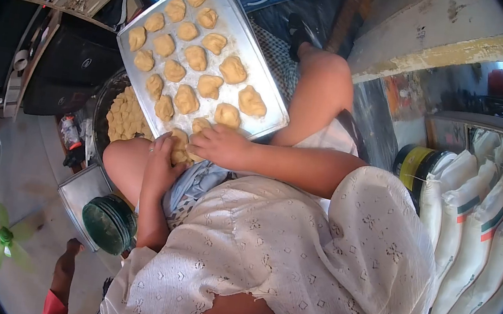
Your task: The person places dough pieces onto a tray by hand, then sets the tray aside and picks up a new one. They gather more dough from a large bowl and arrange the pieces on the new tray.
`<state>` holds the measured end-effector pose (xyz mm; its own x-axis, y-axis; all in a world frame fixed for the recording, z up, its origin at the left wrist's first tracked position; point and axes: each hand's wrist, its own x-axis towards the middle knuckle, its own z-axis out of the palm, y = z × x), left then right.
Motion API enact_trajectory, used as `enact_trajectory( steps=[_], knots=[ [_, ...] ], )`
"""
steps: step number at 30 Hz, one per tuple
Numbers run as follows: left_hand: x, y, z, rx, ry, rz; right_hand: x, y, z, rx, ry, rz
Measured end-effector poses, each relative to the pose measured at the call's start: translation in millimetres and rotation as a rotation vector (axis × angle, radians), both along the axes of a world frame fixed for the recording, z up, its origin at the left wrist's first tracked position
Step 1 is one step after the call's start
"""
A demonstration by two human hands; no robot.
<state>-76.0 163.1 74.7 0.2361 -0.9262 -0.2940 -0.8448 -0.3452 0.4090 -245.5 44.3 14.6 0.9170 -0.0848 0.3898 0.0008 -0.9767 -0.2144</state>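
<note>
Two hands [193, 150] curled, fingers [203, 141] pressing dough [179, 150]

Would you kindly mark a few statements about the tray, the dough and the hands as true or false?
1. The tray holds pale dough pieces in rows. True.
2. Both hands meet at the tray's near edge. True: the left hand and right hand are on dough there.
3. The tray is full. False: bare metal shows along its right side.
4. The bowl beside the tray is empty. False: it holds more dough lumps.
5. The green lid lies on the tray. False: it is below the left arm, off the tray.
</note>
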Motion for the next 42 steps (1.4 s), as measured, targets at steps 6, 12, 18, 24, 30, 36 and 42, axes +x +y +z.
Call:
enact_trajectory(
  steps=[6,12,18,24,30,36,42],
  knots=[
    [-2.1,1.6,-5.4,-0.024,0.049,0.160,1.2,-2.2,8.2,0.034,0.088,0.058],
    [-8.6,1.0,-3.0,-0.082,0.101,0.271,1.0,-7.0,-0.4,0.118,-0.054,0.164],
    [-8.3,4.1,-3.2,-0.038,0.032,0.269,-2.4,-21.8,11.4,0.585,0.040,0.249],
    [-12.4,6.7,1.3,0.033,0.029,0.318,0.6,-42.5,11.6,1.011,-0.122,0.184],
    [-23.2,12.8,-15.8,-0.123,-0.105,0.171,-0.1,-67.9,10.1,1.652,-0.127,-0.007],
    [-29.8,12.8,-9.9,-0.147,-0.129,0.095,-3.5,-80.8,11.8,1.831,-0.232,0.000],
    [-38.0,10.5,-3.6,-0.049,-0.130,0.081,-1.7,-81.0,12.3,1.837,-0.243,-0.021]
  ],
)
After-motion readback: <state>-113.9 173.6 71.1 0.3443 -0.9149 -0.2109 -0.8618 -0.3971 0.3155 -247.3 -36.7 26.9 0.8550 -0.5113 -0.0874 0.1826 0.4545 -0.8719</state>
